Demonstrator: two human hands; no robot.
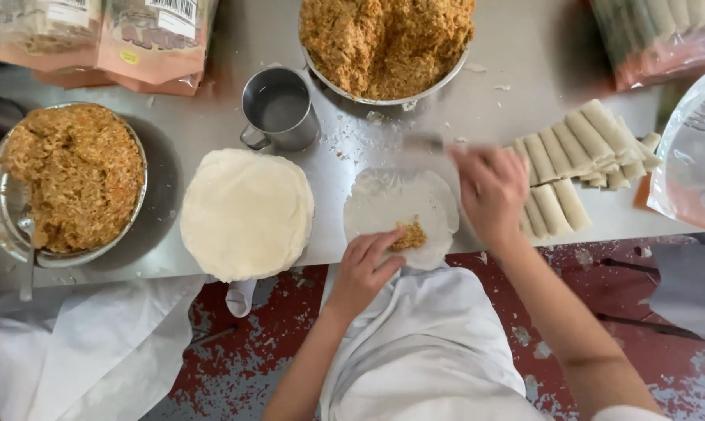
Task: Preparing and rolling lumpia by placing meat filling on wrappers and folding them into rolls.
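Observation:
One thin round wrapper (pixel 399 203) lies flat on the steel table (pixel 516 62) in front of me, with a small heap of brown shredded filling (pixel 411 235) near its close edge. My left hand (pixel 364 269) rests its fingertips on the wrapper's near edge, right beside the filling. My right hand (pixel 490 191) hovers over the wrapper's right side and grips a blurred metal utensil (pixel 423 143) that points left toward the filling bowl. A stack of round wrappers (pixel 246 212) sits to the left.
A large steel bowl of filling (pixel 386 43) stands at the back centre, another with a spoon (pixel 68 179) at the left. A metal cup of water (pixel 278 109) is beside the stack. Finished rolls (pixel 579 156) lie at the right. Plastic bags occupy the back corners.

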